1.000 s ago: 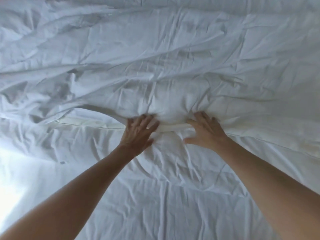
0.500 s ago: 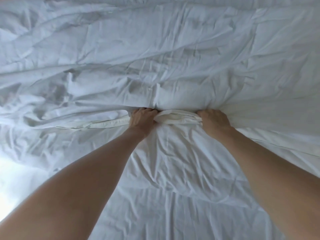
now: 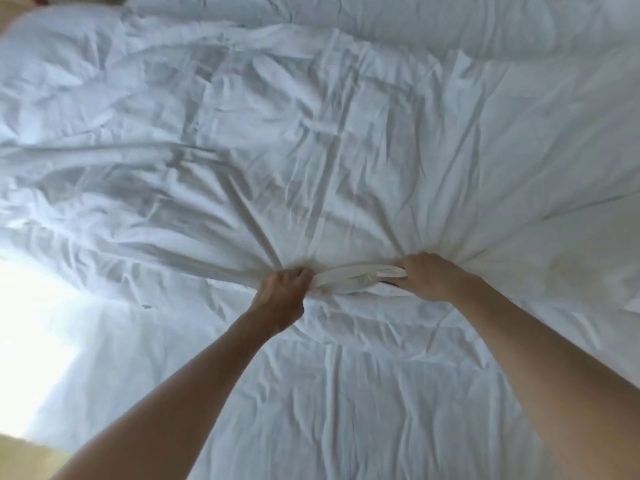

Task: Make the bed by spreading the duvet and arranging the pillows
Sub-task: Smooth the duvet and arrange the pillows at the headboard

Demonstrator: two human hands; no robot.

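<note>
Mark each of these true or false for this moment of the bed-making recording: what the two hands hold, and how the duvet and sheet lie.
1. Both hands grip the duvet's near edge. True: left hand and right hand each clutch the duvet.
2. The duvet lies smooth. False: it is heavily wrinkled.
3. The right hand rests flat and open on the sheet. False: it holds the duvet edge.
4. Bare sheet shows nearer the person than the hands. True.

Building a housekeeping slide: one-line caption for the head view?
Both hands, left hand and right hand, grip the white duvet by its near edge above the wrinkled bed sheet.
</note>
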